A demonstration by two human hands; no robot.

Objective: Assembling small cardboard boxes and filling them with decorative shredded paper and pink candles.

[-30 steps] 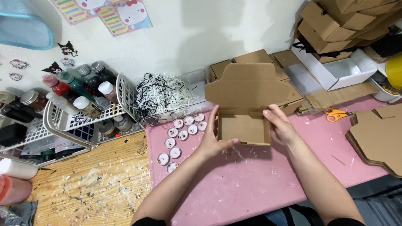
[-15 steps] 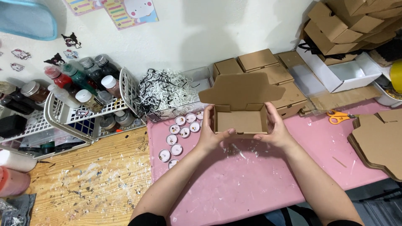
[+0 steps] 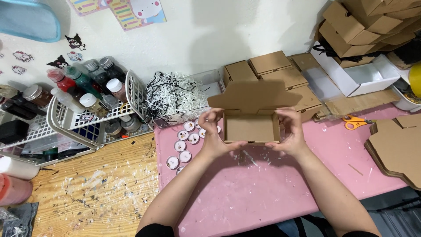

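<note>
— What are the hands doing?

— Both grip one small cardboard box (image 3: pixel 251 127), lifted over the pink mat (image 3: pixel 263 188). The left hand (image 3: pixel 213 134) clasps the left end, the right hand (image 3: pixel 290 131) the right end.

— And the fingers?

— Pressed onto the box on each side: thumbs along the front edge, the other fingers (image 3: pixel 209 116) curled over the end walls. Neither hand is spread; both are closed on the cardboard.

— Is the box shut?

— No. Its lid (image 3: pixel 254 96) stands open, tipped back away from the person, and the inside looks bare (plain brown card, as far as I can see).

— What lies near it?

— Just left of the left hand, a cluster of small round white discs (image 3: pixel 184 147) lies on the mat. Behind those, a clear tub (image 3: pixel 206 85) holds black and white paper shred (image 3: pixel 171 94). Behind the open lid sit closed brown boxes (image 3: pixel 272 66), side by side against the wall.

— Further out?

— To the left, white wire baskets (image 3: pixel 70 127) hold paint bottles (image 3: pixel 94 87) with coloured and white caps, on a paint-flecked wooden worktop (image 3: pixel 87 193). To the right, orange-handled scissors (image 3: pixel 355 122) lie on the mat, well apart from the right hand. Beyond them a stack of flat cardboard blanks (image 3: pixel 394 147) sits at the mat's right edge, and an open white box (image 3: pixel 359 74) rests near the wall (more folded brown boxes are piled above it in the corner).
</note>
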